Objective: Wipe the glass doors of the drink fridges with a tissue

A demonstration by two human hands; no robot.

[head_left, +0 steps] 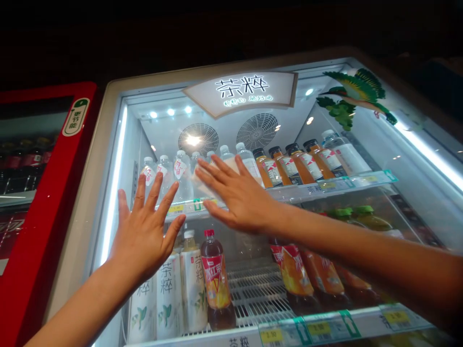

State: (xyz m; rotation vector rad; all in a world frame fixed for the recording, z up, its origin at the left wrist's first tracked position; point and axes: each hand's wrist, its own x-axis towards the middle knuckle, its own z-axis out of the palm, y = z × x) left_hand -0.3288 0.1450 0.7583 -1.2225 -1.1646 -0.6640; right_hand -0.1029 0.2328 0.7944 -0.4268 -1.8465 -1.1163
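Left hand (146,231) and right hand (235,197) apart from each other, fingers spread, in front of lit drinks cooler (88,202); can't tell if touching. Pale blur (204,185) under right fingers, unclear. Cooler stands just beside red cooler (50,217). Upper shelf (289,193): clear bottles (183,173) toward left end, amber bottles (307,166) toward right. Lower shelf (217,337): white bottles (168,294) at left end, red-capped bottle (217,282) beside them.

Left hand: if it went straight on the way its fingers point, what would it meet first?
The left hand would probably meet the cooler's glass front first, if not already touching it; depth is unclear. Beyond, roughly in line, stand clear bottles.
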